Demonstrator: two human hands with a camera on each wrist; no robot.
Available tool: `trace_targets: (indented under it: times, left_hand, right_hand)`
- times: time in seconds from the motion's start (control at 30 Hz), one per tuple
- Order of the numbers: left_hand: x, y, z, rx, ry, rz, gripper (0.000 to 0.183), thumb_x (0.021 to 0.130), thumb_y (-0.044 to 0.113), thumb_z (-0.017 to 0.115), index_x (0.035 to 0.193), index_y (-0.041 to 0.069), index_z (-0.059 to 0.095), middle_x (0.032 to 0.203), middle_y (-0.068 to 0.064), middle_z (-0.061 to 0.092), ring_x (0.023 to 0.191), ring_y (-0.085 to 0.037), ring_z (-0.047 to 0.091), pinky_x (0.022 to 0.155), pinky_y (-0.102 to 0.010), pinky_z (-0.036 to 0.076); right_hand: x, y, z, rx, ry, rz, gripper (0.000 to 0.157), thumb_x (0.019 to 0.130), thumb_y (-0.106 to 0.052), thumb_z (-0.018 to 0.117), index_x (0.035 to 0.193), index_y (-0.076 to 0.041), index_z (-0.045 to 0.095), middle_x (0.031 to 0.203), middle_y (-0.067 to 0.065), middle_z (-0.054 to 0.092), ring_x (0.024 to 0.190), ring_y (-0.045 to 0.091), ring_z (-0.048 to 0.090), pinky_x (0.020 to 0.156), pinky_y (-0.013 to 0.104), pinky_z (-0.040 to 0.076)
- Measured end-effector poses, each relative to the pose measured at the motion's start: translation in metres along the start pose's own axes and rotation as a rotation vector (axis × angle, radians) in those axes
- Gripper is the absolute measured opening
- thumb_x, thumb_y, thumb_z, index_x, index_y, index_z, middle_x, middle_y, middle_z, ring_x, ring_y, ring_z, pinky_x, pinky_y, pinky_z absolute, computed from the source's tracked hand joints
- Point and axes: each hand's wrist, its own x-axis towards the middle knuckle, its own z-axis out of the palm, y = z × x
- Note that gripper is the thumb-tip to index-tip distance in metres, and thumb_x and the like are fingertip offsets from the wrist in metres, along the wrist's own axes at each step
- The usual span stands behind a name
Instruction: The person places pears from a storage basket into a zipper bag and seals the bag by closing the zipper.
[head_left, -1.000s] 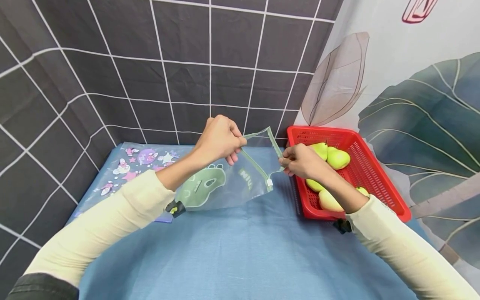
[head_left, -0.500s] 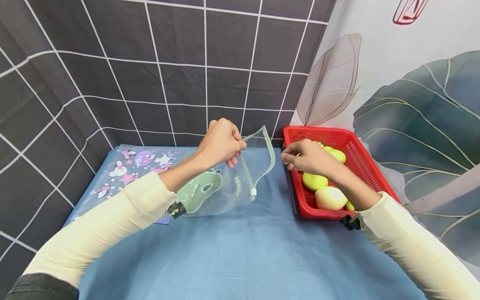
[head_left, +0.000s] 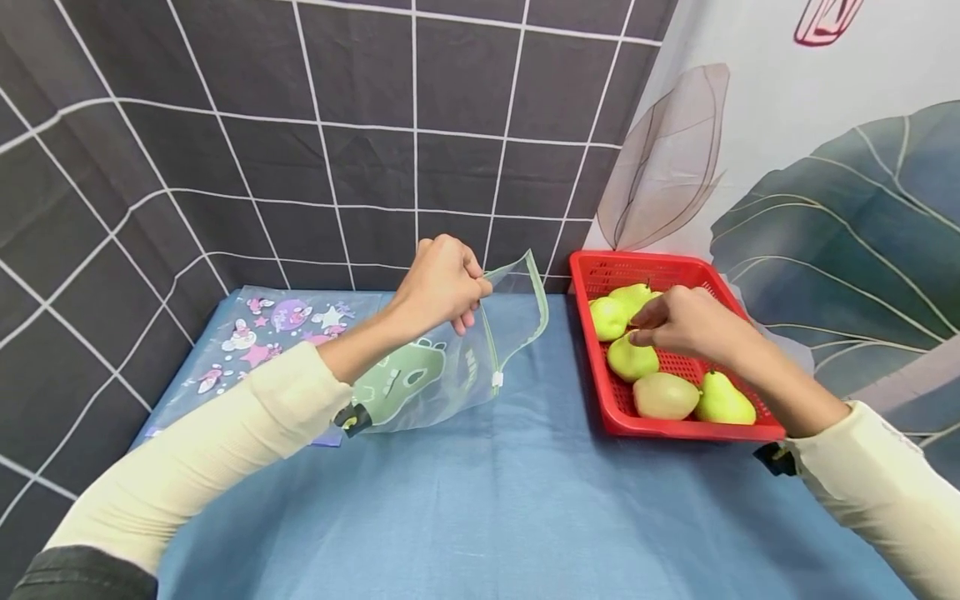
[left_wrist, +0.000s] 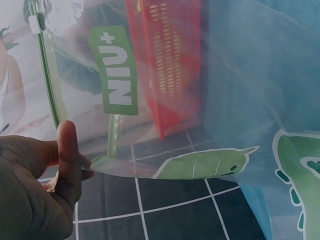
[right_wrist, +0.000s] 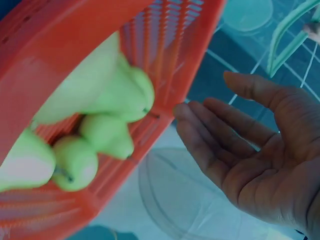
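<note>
My left hand (head_left: 444, 282) pinches the top edge of a clear slider zip bag (head_left: 457, 387) with a green animal print and green zip strip. The bag's mouth gapes toward the right, and its white slider (head_left: 497, 379) sits at the near end of the strip. In the left wrist view, thumb and fingers of the left hand (left_wrist: 47, 175) meet at the bag's corner. My right hand (head_left: 693, 329) hovers over a red basket (head_left: 585, 367) of several yellow-green pears (head_left: 665, 396). Its fingers are extended and hold nothing, as the right wrist view shows the palm (right_wrist: 260, 175).
Printed clear bags (head_left: 258, 337) with purple and pink figures lie flat at the left on the blue cloth (head_left: 465, 508). Dark grid-patterned fabric (head_left: 360, 167) rises behind, and a leaf-printed sheet (head_left: 840, 242) hangs at the right.
My right hand has let go of the bag's edge and moved right, over the pears in the basket. The left hand keeps its hold, and the bag's open side has swung slightly left.
</note>
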Motion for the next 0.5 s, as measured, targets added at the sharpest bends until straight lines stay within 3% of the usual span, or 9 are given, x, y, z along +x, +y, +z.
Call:
trace_targets:
  times: [0.1, 0.27, 0.33, 0.5]
  left_hand:
    - [0.000, 0.000, -0.002, 0.005, 0.002, 0.009, 0.015, 0.100, 0.003, 0.073, 0.085, 0.002, 0.075, 0.058, -0.010, 0.074, 0.045, -0.022, 0.074, 0.053, -0.037, 0.066]
    - [-0.001, 0.000, -0.003, 0.003, 0.006, -0.001, 0.011, 0.100, 0.003, 0.073, 0.089, 0.002, 0.076, 0.059, -0.010, 0.075, 0.045, -0.022, 0.074, 0.052, -0.037, 0.066]
    - [-0.001, 0.000, -0.002, 0.000, 0.008, -0.004, 0.011, 0.100, 0.003, 0.072, 0.090, 0.002, 0.076, 0.059, -0.009, 0.075, 0.045, -0.022, 0.074, 0.051, -0.036, 0.065]
    - [-0.002, -0.001, -0.001, 0.006, 0.012, -0.014, 0.013, 0.099, 0.003, 0.072, 0.087, 0.003, 0.076, 0.059, -0.009, 0.075, 0.045, -0.022, 0.074, 0.050, -0.035, 0.065]
  right_hand:
    - [-0.005, 0.012, -0.004, -0.055, 0.019, 0.001, 0.043, 0.093, -0.023, 0.090, 0.123, 0.007, 0.082, 0.113, 0.026, 0.085, 0.108, 0.045, 0.081, 0.092, 0.057, 0.069]
    - [-0.015, 0.030, -0.012, -0.107, 0.034, 0.072, 0.053, 0.086, -0.020, 0.095, 0.121, 0.015, 0.078, 0.117, 0.038, 0.079, 0.100, 0.050, 0.080, 0.079, 0.053, 0.071]
    - [-0.020, 0.037, -0.014, -0.104, 0.030, 0.107, 0.053, 0.084, -0.019, 0.097, 0.119, 0.016, 0.078, 0.113, 0.039, 0.079, 0.089, 0.045, 0.081, 0.069, 0.050, 0.072]
    - [-0.034, 0.052, -0.016, -0.088, -0.011, 0.185, 0.054, 0.078, -0.021, 0.100, 0.112, 0.016, 0.079, 0.101, 0.032, 0.080, 0.078, 0.030, 0.078, 0.065, 0.045, 0.071]
